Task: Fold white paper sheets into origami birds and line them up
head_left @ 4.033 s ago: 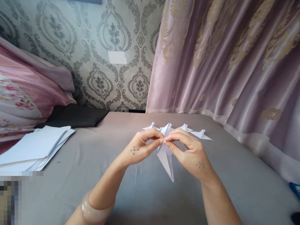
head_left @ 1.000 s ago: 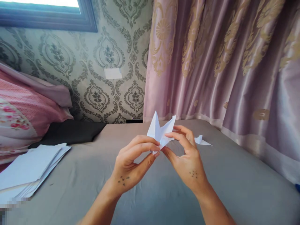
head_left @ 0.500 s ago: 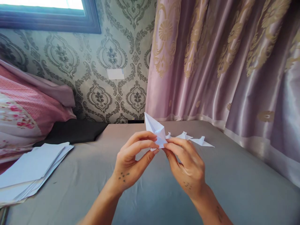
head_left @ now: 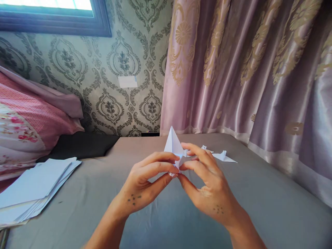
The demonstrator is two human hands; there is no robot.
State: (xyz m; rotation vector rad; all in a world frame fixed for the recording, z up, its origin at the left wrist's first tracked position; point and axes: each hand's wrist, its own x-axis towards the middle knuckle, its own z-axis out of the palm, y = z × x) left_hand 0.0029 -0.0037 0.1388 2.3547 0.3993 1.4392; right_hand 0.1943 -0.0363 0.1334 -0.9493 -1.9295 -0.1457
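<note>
The white folded paper piece (head_left: 172,140) is held up above the middle of the grey cloth surface (head_left: 103,200), its long axis roughly upright – sharp point on top, toward the far edge, the narrow folded end low among the fingertips. A crease runs down from the tip.

The left hand (head_left: 171,170) has it pinched at that lower end, fingers across the near face and thumb beneath. The right hand (head_left: 180,170) meets its right side, fingers spread and curved, thumb close under the base; whether it truly grips I cannot tell. Both hands are at the paper – the left covers more of it.

Beyond, toward the far right corner, sit small folded paper figures (head_left: 223,156), one partly hidden behind the right hand's fingers. Along the left edge lies a paper stack (head_left: 38,186), with a black folded cloth (head_left: 80,145) at the far left corner.
</note>
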